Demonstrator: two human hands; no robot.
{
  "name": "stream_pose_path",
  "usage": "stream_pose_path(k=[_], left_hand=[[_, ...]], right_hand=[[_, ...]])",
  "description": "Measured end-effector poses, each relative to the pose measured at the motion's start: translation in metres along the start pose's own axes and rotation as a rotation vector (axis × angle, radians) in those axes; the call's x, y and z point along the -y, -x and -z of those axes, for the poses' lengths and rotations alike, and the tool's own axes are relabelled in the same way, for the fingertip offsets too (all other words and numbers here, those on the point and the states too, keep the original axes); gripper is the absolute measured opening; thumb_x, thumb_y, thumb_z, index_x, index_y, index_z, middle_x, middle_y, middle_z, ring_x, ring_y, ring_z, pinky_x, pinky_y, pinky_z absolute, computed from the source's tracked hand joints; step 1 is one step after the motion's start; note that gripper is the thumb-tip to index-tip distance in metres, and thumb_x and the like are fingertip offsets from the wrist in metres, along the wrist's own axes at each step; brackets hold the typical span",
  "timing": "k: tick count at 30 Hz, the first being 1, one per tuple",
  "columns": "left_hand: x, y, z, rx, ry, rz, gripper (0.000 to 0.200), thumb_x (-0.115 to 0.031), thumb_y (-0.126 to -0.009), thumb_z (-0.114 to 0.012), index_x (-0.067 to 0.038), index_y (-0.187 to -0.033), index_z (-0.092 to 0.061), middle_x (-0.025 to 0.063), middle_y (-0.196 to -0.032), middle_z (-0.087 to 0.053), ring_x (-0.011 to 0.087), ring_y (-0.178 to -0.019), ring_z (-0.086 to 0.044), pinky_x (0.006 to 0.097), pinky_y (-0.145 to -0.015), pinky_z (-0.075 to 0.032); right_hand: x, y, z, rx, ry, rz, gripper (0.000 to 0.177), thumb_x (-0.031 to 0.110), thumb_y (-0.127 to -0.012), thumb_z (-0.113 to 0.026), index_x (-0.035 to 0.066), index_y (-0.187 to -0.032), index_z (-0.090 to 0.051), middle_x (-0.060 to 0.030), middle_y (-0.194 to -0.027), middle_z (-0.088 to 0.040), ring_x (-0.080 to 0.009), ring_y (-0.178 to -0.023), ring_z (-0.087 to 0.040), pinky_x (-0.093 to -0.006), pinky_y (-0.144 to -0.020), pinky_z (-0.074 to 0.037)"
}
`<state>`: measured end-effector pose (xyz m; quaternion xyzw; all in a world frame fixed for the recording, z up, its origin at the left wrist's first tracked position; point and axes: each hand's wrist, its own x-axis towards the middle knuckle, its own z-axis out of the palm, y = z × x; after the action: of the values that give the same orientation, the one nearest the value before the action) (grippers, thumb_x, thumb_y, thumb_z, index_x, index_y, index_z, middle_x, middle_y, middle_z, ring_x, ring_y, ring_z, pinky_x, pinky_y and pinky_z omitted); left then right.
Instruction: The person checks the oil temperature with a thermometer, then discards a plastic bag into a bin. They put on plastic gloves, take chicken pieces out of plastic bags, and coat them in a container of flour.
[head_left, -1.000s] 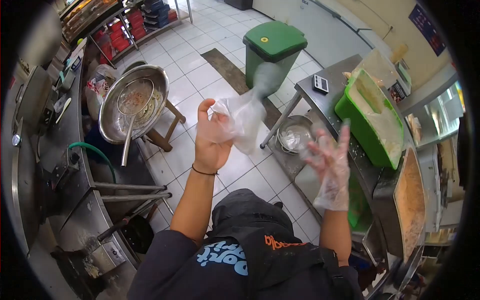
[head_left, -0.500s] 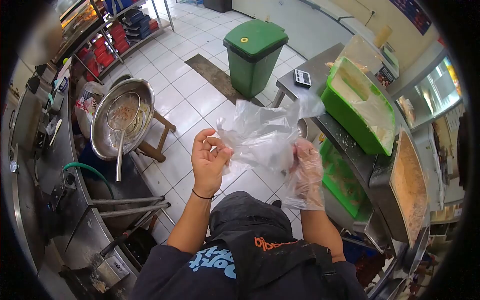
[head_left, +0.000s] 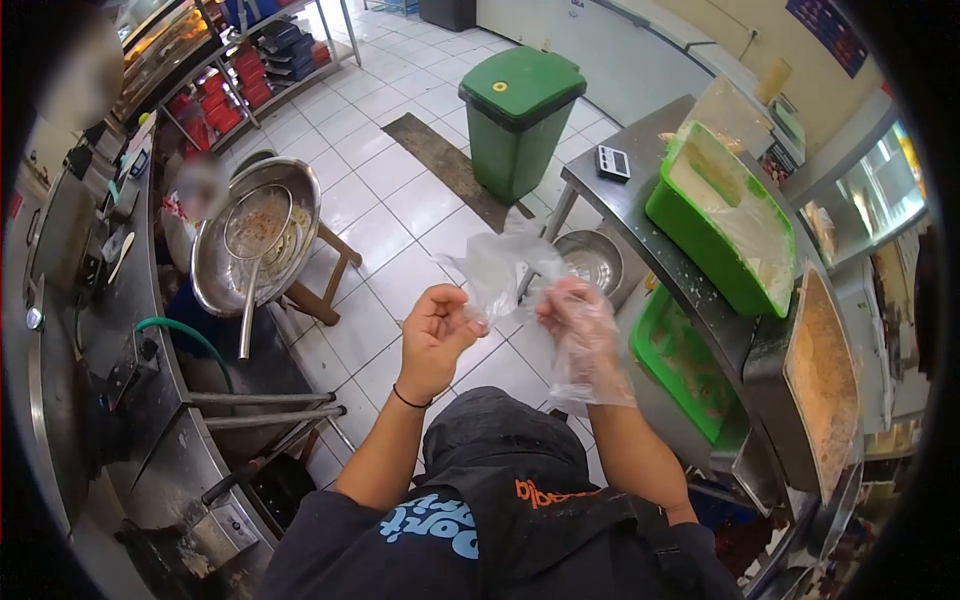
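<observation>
A crumpled clear plastic glove or bag (head_left: 495, 270) hangs between my two hands above the tiled floor. My left hand (head_left: 437, 335) is bare, with a dark band at the wrist, and its curled fingers pinch the lower left edge of the plastic. On my right hand (head_left: 580, 325) there is a loose clear plastic glove that reaches past the wrist. Its fingers are closed on the right side of the same crumpled plastic.
Left, a large steel bowl (head_left: 255, 235) holds a long-handled strainer. Ahead stands a green bin (head_left: 522, 120). On the right are a steel table (head_left: 640, 190), a timer (head_left: 613, 163), a green tub of flour (head_left: 720, 220), a tray of orange powder (head_left: 820, 380) and a steel pot (head_left: 590, 262).
My right hand has moved left, closer to my left hand. The plastic between them is bunched narrower, and the steel pot behind shows more fully.
</observation>
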<state>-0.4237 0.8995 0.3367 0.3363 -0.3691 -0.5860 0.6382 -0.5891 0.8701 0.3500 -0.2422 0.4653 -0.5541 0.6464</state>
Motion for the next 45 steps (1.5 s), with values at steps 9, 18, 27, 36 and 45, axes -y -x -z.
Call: stream_pose_path(k=[9, 18, 27, 36, 45], left_hand=[[0.021, 0.018, 0.029, 0.03, 0.024, 0.075, 0.015, 0.011, -0.068, -0.044, -0.004, -0.069, -0.044, 0.0037, -0.069, -0.051, 0.0128, -0.069, -0.053, 0.0293, -0.069, -0.046], [0.031, 0.036, 0.014, -0.145, 0.399, 0.354, 0.016, 0.003, -0.076, -0.044, -0.002, -0.091, -0.045, 0.0087, -0.09, -0.054, 0.0162, -0.08, -0.053, 0.0283, -0.076, -0.041], [0.055, 0.036, 0.025, -0.166, 0.098, 0.226, 0.021, -0.003, -0.077, -0.055, 0.001, -0.097, -0.05, 0.0109, -0.092, -0.056, 0.017, -0.081, -0.056, 0.029, -0.073, -0.045], [0.047, 0.027, 0.059, -0.383, -0.14, 0.27, 0.013, -0.009, -0.073, -0.064, -0.002, -0.071, -0.054, 0.0045, -0.07, -0.058, 0.0069, -0.062, -0.052, 0.019, -0.056, -0.042], [0.047, 0.027, 0.021, 0.293, -0.391, 0.252, 0.02, -0.015, -0.068, -0.068, 0.001, -0.073, -0.057, 0.0042, -0.068, -0.059, 0.0091, -0.063, -0.052, 0.023, -0.06, -0.043]], right_hand=[[-0.001, 0.034, -0.001, 0.163, -0.149, -0.316, 0.057, 0.017, -0.073, -0.064, 0.012, -0.12, -0.033, -0.0058, -0.086, -0.053, -0.0139, -0.079, -0.051, -0.0275, -0.062, -0.043], [-0.037, 0.0, -0.004, -0.012, 0.038, 0.102, 0.026, 0.02, -0.078, -0.06, -0.002, -0.092, -0.056, -0.0038, -0.073, -0.056, -0.0106, -0.064, -0.054, -0.0216, -0.057, -0.044], [-0.03, 0.006, 0.001, -0.089, 0.499, 0.364, 0.031, 0.017, -0.081, -0.054, -0.007, -0.1, -0.051, -0.0083, -0.086, -0.055, -0.0128, -0.072, -0.053, -0.0229, -0.066, -0.043], [-0.022, 0.013, 0.094, 0.314, 0.854, -0.392, 0.03, 0.026, -0.073, -0.064, 0.001, -0.085, -0.055, -0.0031, -0.065, -0.055, -0.0099, -0.053, -0.05, -0.0227, -0.046, -0.04], [-0.037, 0.025, 0.042, 0.436, 0.53, -0.082, 0.067, 0.006, -0.065, -0.069, -0.002, -0.12, -0.032, -0.0112, -0.085, -0.054, -0.0165, -0.072, -0.053, -0.0272, -0.07, -0.046]])
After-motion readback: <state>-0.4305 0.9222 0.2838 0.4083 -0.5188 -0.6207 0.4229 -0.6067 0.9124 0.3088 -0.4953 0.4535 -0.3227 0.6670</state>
